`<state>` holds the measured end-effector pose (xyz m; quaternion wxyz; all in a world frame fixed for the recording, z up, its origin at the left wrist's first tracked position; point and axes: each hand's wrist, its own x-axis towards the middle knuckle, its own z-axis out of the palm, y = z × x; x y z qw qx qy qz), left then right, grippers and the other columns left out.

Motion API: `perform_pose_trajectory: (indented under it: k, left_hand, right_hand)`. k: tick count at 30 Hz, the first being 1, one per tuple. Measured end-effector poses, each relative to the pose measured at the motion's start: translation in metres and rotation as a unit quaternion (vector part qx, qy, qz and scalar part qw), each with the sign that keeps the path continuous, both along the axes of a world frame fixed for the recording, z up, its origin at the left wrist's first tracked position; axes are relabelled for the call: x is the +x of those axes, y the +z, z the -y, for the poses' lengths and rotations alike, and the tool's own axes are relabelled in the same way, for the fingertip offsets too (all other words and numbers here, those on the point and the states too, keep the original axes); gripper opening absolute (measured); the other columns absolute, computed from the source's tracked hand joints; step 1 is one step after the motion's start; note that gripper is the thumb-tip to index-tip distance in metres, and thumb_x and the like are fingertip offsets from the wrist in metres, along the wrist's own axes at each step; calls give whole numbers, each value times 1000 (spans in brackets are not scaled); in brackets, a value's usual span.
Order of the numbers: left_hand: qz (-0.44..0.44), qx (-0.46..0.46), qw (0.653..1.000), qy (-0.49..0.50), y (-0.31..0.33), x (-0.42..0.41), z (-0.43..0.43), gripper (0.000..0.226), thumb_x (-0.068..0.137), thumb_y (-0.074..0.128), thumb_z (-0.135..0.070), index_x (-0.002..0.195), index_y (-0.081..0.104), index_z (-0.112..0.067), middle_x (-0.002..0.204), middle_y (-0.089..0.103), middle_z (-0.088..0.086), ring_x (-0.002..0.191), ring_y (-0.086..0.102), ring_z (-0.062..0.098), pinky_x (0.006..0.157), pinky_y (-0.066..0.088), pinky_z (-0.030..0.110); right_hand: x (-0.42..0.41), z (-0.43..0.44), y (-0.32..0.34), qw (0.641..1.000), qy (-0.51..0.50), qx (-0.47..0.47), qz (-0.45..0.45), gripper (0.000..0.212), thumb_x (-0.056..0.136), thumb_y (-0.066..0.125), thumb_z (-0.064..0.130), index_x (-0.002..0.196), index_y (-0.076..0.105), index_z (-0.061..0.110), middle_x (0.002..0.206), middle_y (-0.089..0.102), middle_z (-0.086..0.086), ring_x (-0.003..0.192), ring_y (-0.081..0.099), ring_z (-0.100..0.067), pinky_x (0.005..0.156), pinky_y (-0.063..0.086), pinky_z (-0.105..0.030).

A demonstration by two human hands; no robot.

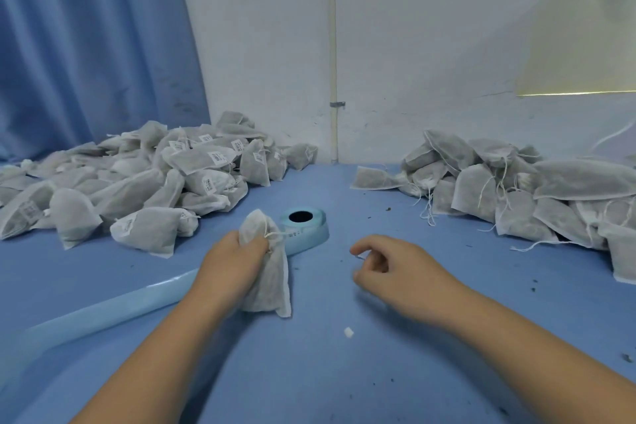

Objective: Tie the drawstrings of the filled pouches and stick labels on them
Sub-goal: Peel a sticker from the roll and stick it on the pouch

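My left hand [230, 260] grips a white filled pouch [272, 282] by its neck, where the drawstring is gathered; the pouch's body rests on the blue table. Just behind it sits a light blue label roll [311, 227], its backing strip [103, 311] trailing off to the lower left. My right hand [389, 270] hovers to the right of the pouch with loosely curled fingers, thumb and forefinger close together; whether a thread or a label sits between them is too small to tell.
A heap of labelled pouches [144, 182] fills the table's left back. A second heap of pouches with loose drawstrings [516, 196] lies at the right. A small white scrap [348, 332] and dark crumbs dot the blue table [344, 372]. A wall and a blue curtain stand behind.
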<state>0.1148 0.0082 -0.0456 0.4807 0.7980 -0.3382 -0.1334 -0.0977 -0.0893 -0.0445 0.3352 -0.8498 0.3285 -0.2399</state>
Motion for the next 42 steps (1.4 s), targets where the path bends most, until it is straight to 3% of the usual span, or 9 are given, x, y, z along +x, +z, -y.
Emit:
perform_pose_trajectory:
  k: [5, 10, 13, 16, 21, 25, 27, 35, 42]
  left_hand:
    - [44, 33, 998, -11, -6, 9, 4, 18, 90, 51, -35, 93, 62, -20, 95, 64, -2, 86, 58, 15, 64, 40, 30]
    - [94, 49, 994, -16, -3, 4, 5, 16, 89, 51, -34, 83, 54, -19, 87, 58, -3, 81, 54, 17, 57, 33, 25]
    - [100, 51, 994, -6, 1, 2, 3, 17, 88, 52, -35, 78, 52, -21, 83, 57, -4, 81, 54, 19, 56, 32, 27]
    - [93, 51, 994, 4, 6, 6, -2, 18, 88, 53, -34, 77, 54, -20, 81, 57, -5, 74, 52, 8, 54, 31, 26]
    - [80, 61, 995, 6, 12, 11, -9, 21, 87, 52, -35, 75, 57, -19, 81, 61, -4, 74, 53, 7, 54, 32, 26]
    - [114, 99, 988, 38, 14, 20, -19, 25, 88, 50, -37, 89, 60, -14, 94, 64, 4, 90, 58, 24, 61, 36, 31]
    - [120, 114, 985, 57, 13, 27, -26, 27, 89, 51, -36, 92, 61, -11, 97, 64, 7, 93, 59, 28, 68, 39, 33]
    - [107, 163, 979, 66, 13, 34, -36, 21, 92, 48, -33, 82, 53, -14, 92, 57, 6, 91, 56, 29, 63, 34, 33]
    - [199, 129, 970, 49, 15, 10, -30, 22, 91, 48, -35, 76, 46, -18, 76, 44, -3, 81, 49, 26, 58, 33, 31]
  right_hand:
    - [51, 44, 0, 997, -63, -35, -39, 38, 86, 58, 16, 123, 55, 25, 100, 60, 5, 85, 56, -12, 73, 39, -23]
    - [92, 58, 6, 971, 43, -196, -131, 60, 83, 50, 1, 136, 46, 30, 139, 31, 4, 96, 54, -22, 88, 47, -37]
    - [110, 67, 17, 932, 43, -269, -239, 54, 84, 53, 5, 131, 51, 31, 126, 33, -1, 98, 44, -22, 77, 46, -36]
    - [118, 73, 27, 918, 33, -232, -321, 50, 86, 50, 9, 130, 53, 33, 105, 34, -1, 91, 40, -20, 70, 36, -31]
    - [126, 76, 40, 893, 72, -211, -390, 58, 82, 51, 3, 134, 50, 29, 120, 54, -1, 97, 53, -21, 79, 47, -33]
    - [123, 75, 36, 908, 83, -125, -391, 56, 79, 57, 5, 128, 47, 29, 93, 52, 1, 53, 64, -18, 53, 52, -26]
    - [122, 75, 36, 913, 85, -111, -384, 49, 80, 58, 7, 123, 46, 28, 95, 50, 0, 48, 66, -18, 48, 52, -25]
    - [115, 68, 37, 925, 68, -134, -348, 22, 85, 56, 17, 103, 50, 27, 91, 59, 2, 60, 70, -17, 56, 51, -24]
    - [106, 59, 25, 930, 29, -188, -316, 45, 84, 58, 23, 128, 50, 30, 118, 58, 1, 93, 51, -18, 71, 42, -27]
